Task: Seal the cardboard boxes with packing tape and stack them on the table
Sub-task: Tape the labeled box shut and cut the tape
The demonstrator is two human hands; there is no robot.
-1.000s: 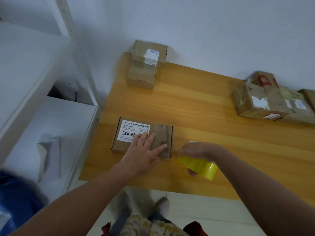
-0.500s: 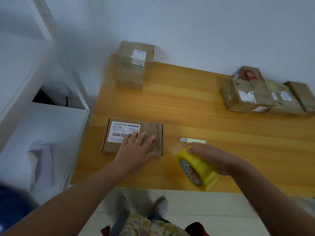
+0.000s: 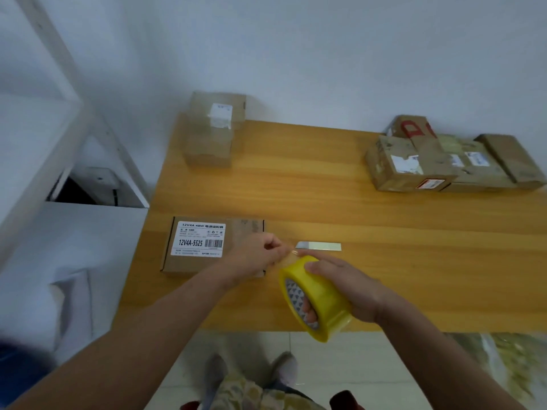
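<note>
- Head view: a flat brown cardboard box point(image 3: 213, 247) lies shut on the light wooden bench point(image 3: 370, 220), near the bench's front left corner. Its contents are hidden.
- Beyond the flat box, against the wall, stands a stack of two small brown cartons point(image 3: 211, 134), both shut.
- Far to the right of the flat box, also by the wall, is a cluster of worn brown cartons point(image 3: 444, 164), closed and touching one another.
- The flat box carries a white printed label point(image 3: 199, 238) reading "12V4A 48W" at the top and "12V4A-5525" in bold, with a barcode beside it. The small print is too fine to read.
- The upper stacked carton has a white label, blurred. The cluster shows red lettering, white labels and a red-and-white sticker, none of them legible.
- The left hand point(image 3: 260, 255) sits over the flat box's near right corner. Its grip is pressed together, thumb and fingertips pinching the free end of the tape.
- The right hand point(image 3: 346, 282) holds a roll of yellow packing tape point(image 3: 325, 297) just right of the flat box. Its grip is curled round the roll, with fingers point(image 3: 307, 310) through the core.
- A pale flat strip point(image 3: 319, 246) lies on the bench just beyond the roll; I cannot tell what it is.
- A white shelf unit point(image 3: 44, 149) stands left of the flat box.
</note>
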